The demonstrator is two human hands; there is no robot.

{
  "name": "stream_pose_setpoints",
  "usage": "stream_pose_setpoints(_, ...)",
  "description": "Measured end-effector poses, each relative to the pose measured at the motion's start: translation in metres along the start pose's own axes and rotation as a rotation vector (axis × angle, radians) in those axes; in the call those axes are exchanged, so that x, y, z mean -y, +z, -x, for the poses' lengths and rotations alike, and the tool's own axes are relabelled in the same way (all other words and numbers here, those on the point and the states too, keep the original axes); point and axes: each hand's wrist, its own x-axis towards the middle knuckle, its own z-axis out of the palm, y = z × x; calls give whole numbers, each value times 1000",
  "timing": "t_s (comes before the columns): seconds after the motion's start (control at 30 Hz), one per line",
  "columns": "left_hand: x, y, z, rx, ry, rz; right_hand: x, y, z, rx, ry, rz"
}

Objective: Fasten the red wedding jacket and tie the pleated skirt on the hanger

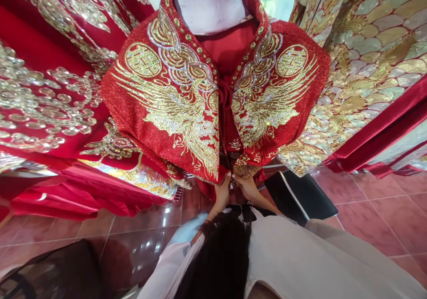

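A red jacket [160, 99] with gold phoenix embroidery hangs in front of me, its collar [188, 37] at the top and a red tie knot [225, 95] between its two front edges. My left hand [222, 192] is closed at the bottom of the front opening, by the tip of the left panel. Close beside it, my right hand [247, 187] pinches the lower edge of the other panel. The fingertips of both hands nearly meet. Fabric and the small scale partly hide what lies between them.
Red garments with silver beadwork [53, 108] hang on the left. A gold scale-patterned garment [370, 63] hangs on the right. Behind my right arm is a flat black object [308, 194] on the tiled floor [376, 210]. Dark sheer material [60, 268] lies at lower left.
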Motion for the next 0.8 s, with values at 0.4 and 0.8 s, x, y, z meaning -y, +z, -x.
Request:
stream_pose_setpoints(0.4,-2,0,0,11,-24,20,2,0,1,-14,85,-14)
stream_pose_setpoints(0.8,-1,-6,-1,38,-12,-45,-1,-1,-3,2,60,10)
